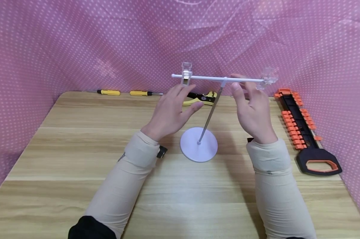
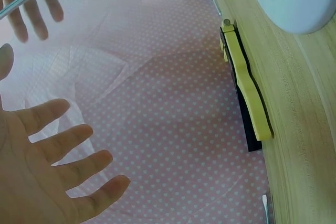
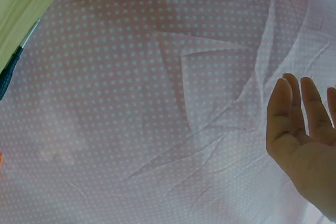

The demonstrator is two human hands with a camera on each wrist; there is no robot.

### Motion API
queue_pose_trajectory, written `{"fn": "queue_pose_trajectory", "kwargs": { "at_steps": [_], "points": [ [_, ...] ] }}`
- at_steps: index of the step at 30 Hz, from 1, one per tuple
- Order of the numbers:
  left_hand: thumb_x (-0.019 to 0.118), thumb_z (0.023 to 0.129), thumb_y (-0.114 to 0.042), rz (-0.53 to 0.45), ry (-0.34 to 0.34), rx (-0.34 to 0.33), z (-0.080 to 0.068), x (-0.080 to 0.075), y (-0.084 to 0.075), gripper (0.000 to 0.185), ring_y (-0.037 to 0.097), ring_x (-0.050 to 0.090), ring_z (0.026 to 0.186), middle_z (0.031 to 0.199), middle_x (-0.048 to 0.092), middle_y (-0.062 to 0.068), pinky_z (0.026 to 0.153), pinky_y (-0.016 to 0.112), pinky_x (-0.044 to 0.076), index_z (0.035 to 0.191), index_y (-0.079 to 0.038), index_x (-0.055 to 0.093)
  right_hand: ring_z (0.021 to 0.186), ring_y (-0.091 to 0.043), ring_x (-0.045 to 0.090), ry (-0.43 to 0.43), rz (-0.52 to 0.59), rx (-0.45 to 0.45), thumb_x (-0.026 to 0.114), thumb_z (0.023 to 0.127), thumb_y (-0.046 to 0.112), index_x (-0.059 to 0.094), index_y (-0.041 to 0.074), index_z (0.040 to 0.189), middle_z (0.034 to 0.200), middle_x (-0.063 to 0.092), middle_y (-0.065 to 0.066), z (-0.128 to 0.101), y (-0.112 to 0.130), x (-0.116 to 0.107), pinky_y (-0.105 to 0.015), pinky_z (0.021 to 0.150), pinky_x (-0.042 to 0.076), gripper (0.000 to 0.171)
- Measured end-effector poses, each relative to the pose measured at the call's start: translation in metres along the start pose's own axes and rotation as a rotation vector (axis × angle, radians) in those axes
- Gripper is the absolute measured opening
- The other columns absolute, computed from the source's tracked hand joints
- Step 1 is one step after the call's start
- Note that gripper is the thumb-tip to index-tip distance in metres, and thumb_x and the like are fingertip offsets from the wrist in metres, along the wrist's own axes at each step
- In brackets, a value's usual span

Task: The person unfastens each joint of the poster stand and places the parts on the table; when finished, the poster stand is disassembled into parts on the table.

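A white stand rises from a round base on the wooden table. Its thin metal pole leans slightly and carries a white crossbar. A clear clip sits at the bar's left end and another clip at its right end. My left hand hovers just below the left clip, fingers spread and holding nothing. My right hand is raised at the right half of the bar, fingers straight, nothing in it. Whether its fingertips touch the bar is unclear.
Two yellow-handled screwdrivers and a yellow-and-black plier tool lie along the table's far edge. A black-and-orange hand saw lies at the right side. Pink dotted cloth walls in the table on three sides.
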State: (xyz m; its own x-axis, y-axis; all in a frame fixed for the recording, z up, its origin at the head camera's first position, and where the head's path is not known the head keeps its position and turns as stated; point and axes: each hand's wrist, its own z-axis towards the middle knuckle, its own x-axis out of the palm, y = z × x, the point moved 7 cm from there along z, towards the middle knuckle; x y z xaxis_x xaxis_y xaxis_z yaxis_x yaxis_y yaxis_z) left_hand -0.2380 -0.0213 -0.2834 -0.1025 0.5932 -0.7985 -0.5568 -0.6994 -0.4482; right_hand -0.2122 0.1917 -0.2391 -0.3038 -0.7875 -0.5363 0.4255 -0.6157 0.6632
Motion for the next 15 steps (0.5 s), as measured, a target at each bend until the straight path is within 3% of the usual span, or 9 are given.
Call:
{"fn": "queue_pose_trajectory", "kwargs": {
  "at_steps": [3,7,10,15],
  "points": [
    [0.055,0.108,-0.054,-0.003,0.005,-0.006,-0.0001,0.0005,0.0002,0.066,0.025,0.055,0.137,0.15,0.058,0.009,0.112,0.05,0.047,0.158,-0.01,0.048,0.114,-0.039,0.073,-0.014,0.015,-0.018,0.05,0.113,0.03,0.066,0.012,0.143,0.136,0.071,-0.016,-0.0001,0.0011,-0.0002,-0.055,0.102,0.056,0.039],
    [0.055,0.108,-0.054,-0.009,0.004,-0.005,-0.0001,0.0006,-0.0007,0.066,0.025,0.055,0.138,0.151,0.057,0.009,0.112,0.051,0.047,0.158,-0.01,0.047,0.121,-0.033,0.071,-0.039,0.028,-0.049,0.051,0.113,0.027,0.067,0.011,0.142,0.139,0.07,-0.011,-0.0007,0.0022,-0.0015,-0.042,0.101,0.057,0.037],
    [0.055,0.108,-0.054,-0.011,0.004,-0.006,0.0,0.0008,-0.0009,0.067,0.026,0.055,0.138,0.151,0.057,0.009,0.113,0.051,0.046,0.158,-0.01,0.047,0.112,-0.028,0.072,-0.059,0.028,-0.085,0.051,0.113,0.026,0.07,0.013,0.139,0.132,0.074,-0.01,-0.0014,0.0038,-0.0028,-0.025,0.092,0.054,0.034],
    [0.054,0.108,-0.055,-0.019,0.015,-0.014,0.0,0.0019,-0.001,0.068,0.028,0.051,0.144,0.157,0.054,0.011,0.116,0.053,0.043,0.159,-0.011,0.046,0.095,-0.009,0.069,-0.081,0.026,-0.125,0.052,0.113,0.027,0.072,0.013,0.134,0.12,0.077,-0.012,-0.0027,0.0059,-0.0041,-0.016,0.082,0.047,0.033]
  ]
}}
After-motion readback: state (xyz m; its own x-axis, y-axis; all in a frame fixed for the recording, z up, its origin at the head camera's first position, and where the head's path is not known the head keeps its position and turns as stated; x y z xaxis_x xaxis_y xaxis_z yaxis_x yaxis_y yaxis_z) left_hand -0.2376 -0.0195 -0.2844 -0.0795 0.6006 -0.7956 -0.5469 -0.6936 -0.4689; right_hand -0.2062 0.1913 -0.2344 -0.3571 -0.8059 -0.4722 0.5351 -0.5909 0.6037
